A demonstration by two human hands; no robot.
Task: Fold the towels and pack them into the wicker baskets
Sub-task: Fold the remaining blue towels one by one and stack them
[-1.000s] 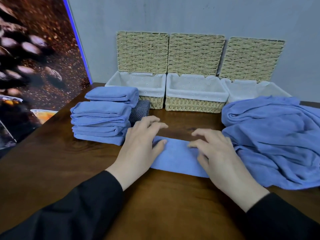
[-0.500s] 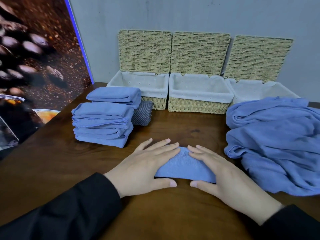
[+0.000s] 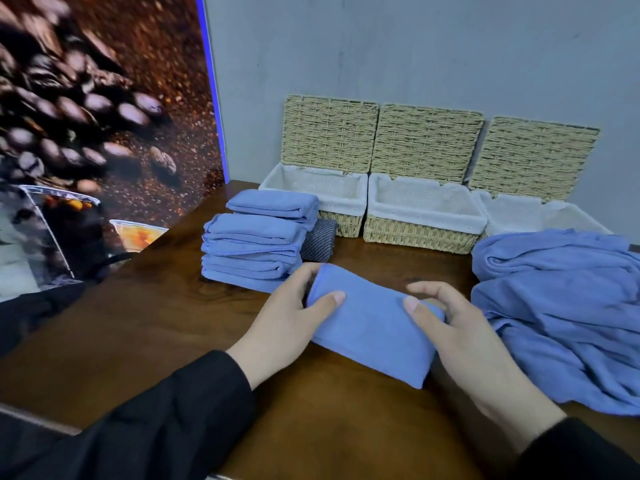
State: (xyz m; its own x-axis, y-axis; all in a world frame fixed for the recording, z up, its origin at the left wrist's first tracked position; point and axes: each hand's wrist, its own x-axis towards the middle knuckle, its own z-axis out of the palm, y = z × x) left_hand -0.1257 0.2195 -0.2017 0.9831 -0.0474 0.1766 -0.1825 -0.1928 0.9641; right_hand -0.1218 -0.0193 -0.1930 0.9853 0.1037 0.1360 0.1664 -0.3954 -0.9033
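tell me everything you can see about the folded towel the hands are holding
The towel is plain blue, soft, finely textured cloth, folded into a thick oblong pad. It lies slanted over the brown table, between the folded stack and the loose pile. The left hand grips its far-left end, thumb on top; the right hand grips its right end, thumb on top, fingers curled behind. Whether it is lifted cannot be told.

You worked at a dark wooden table (image 3: 145,327) pushed against a plain grey wall (image 3: 398,46), with a large coffee-bean poster (image 3: 97,109), edged by a blue strip, standing on your left.
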